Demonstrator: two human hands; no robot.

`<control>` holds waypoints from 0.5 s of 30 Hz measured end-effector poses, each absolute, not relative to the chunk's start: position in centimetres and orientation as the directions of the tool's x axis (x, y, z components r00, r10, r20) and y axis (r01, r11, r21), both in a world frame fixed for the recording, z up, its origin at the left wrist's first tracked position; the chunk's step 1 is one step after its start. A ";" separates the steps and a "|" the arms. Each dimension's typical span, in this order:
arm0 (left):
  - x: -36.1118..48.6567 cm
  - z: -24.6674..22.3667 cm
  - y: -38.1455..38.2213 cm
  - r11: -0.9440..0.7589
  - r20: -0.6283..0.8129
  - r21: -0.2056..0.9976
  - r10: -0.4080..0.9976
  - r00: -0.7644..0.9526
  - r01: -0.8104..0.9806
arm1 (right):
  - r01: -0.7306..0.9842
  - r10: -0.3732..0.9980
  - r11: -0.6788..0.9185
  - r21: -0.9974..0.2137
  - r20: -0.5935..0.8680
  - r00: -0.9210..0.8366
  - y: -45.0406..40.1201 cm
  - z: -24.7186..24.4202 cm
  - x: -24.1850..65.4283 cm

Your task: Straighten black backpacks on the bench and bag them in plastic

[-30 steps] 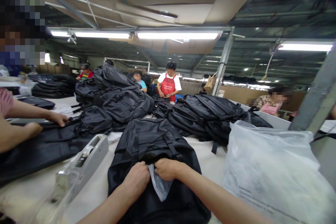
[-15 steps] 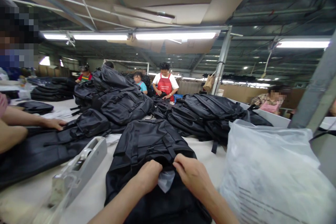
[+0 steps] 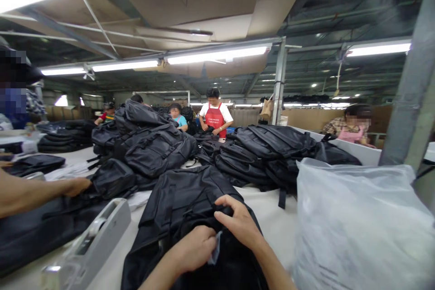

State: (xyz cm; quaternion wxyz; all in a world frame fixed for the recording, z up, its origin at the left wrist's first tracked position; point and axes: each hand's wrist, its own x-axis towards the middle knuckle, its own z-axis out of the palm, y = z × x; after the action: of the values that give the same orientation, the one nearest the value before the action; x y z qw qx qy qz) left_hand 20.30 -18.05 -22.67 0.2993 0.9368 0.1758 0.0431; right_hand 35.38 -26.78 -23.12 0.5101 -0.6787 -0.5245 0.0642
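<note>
A black backpack [image 3: 200, 186] lies flat before me, its top pointing away. My left hand [image 3: 199, 247] is closed over the middle of the backpack, with a small piece of clear plastic [image 3: 215, 250] sticking out by its fingers. The fingertips and whatever else they hold are partly hidden. Just to the right, my right hand [image 3: 239, 222] is held over the dark fabric, thumb and fingers apart, with nothing visible between them.
A tape dispenser [image 3: 97, 240] stands left on the white table [image 3: 270, 217]. At right sits a large translucent plastic bag [image 3: 360, 231]. Piles of black backpacks [image 3: 159, 140] lie ahead. A co-worker's arm [image 3: 41, 192] reaches in from the left; a person in a red apron [image 3: 215, 118] stands beyond.
My right hand has opened and let go of the fabric edge. My left hand has moved down slightly and closed over the clear plastic. The view has shifted a little.
</note>
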 end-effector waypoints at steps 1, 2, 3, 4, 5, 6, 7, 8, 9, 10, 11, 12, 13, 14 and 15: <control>20.3 -22.6 -17.8 -0.662 -0.055 0.691 0.354 0.934 0.292 | 0.619 0.773 0.098 -0.779 0.452 0.446 -26.8 -22.9 35.6; 20.1 -22.5 -17.6 -0.552 -0.089 0.784 0.352 0.932 0.284 | 0.594 0.774 0.116 -0.796 0.447 0.448 -26.9 -22.8 35.9; 20.0 -22.4 -17.3 -0.429 -0.131 0.858 0.350 0.928 0.283 | 0.570 0.778 0.128 -0.812 0.439 0.450 -26.9 -22.7 36.1; 19.8 -22.4 -17.1 -0.300 -0.175 0.910 0.344 0.922 0.285 | 0.549 0.783 0.140 -0.824 0.432 0.448 -26.9 -22.6 36.3; 19.7 -22.4 -17.0 -0.192 -0.206 0.940 0.337 0.919 0.281 | 0.535 0.791 0.148 -0.832 0.424 0.442 -26.9 -22.4 36.4; 19.6 -22.5 -16.8 -0.132 -0.211 0.955 0.327 0.921 0.266 | 0.526 0.800 0.150 -0.837 0.415 0.433 -26.9 -22.3 36.5; 19.6 -22.6 -16.6 -0.128 -0.184 0.963 0.322 0.929 0.235 | 0.528 0.808 0.146 -0.837 0.409 0.423 -26.9 -22.0 36.5; 19.6 -22.8 -16.4 -0.151 -0.144 0.968 0.321 0.936 0.201 | 0.541 0.814 0.136 -0.830 0.405 0.416 -26.9 -21.7 36.5; 19.7 -22.9 -16.1 -0.213 -0.110 0.959 0.323 0.940 0.185 | 0.561 0.820 0.119 -0.819 0.400 0.410 -26.9 -21.4 36.4; 19.8 -23.0 -15.7 -0.304 -0.100 0.931 0.322 0.942 0.202 | 0.585 0.824 0.099 -0.805 0.396 0.405 -26.9 -21.1 36.2; 19.9 -23.1 -15.2 -0.374 -0.129 0.893 0.316 0.940 0.249 | 0.609 0.825 0.082 -0.789 0.396 0.402 -27.0 -20.8 36.1; 20.1 -23.2 -14.6 -0.413 -0.189 0.856 0.312 0.931 0.312 | 0.627 0.824 0.070 -0.776 0.399 0.402 -27.1 -20.5 36.0; 20.2 -23.3 -14.0 -0.435 -0.253 0.821 0.302 0.919 0.369 | 0.638 0.823 0.060 -0.768 0.400 0.404 -27.2 -20.2 35.9; 20.5 -23.5 -13.4 -0.486 -0.291 0.779 0.280 0.915 0.397 | 0.643 0.823 0.054 -0.764 0.399 0.405 -27.3 -20.1 35.8; 20.8 -23.7 -12.8 -0.568 -0.289 0.728 0.256 0.923 0.385 | 0.645 0.821 0.052 -0.763 0.400 0.407 -27.5 -20.0 35.7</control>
State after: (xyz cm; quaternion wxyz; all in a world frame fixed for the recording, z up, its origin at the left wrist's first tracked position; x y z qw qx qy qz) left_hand 20.80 -12.84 -23.66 0.4280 0.8821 0.1815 -0.0756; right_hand 35.72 -27.45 -19.97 0.4874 -0.6827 -0.5369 0.0905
